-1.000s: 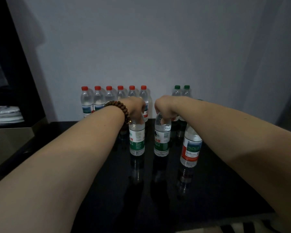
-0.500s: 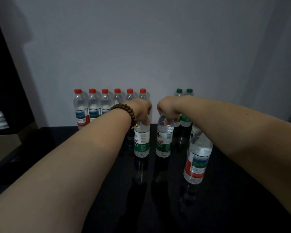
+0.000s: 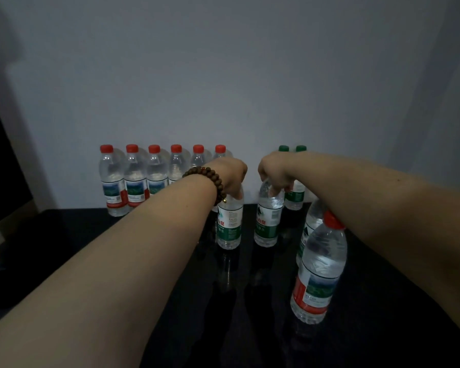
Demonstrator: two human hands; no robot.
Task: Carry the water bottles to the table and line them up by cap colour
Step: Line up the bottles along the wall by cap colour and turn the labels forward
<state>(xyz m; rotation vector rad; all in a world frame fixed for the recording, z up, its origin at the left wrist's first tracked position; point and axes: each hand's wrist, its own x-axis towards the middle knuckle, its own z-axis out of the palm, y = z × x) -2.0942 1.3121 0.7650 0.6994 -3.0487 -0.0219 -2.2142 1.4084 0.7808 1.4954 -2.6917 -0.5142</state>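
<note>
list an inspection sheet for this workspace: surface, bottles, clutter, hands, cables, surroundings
surface: black glossy table, reflecting the bottles
job's things: six red-capped bottles in a row at the wall; two green-capped bottles to their right; a loose red-capped bottle near the right forearm, another bottle just behind it, cap hidden
clutter: nothing seen
hands: left hand grips the top of the left green-label bottle; right hand grips the right green-label bottle; both upright, caps hidden
cables: nothing seen
surroundings: plain pale wall; dark shape at left; bead bracelet on the left wrist
</note>
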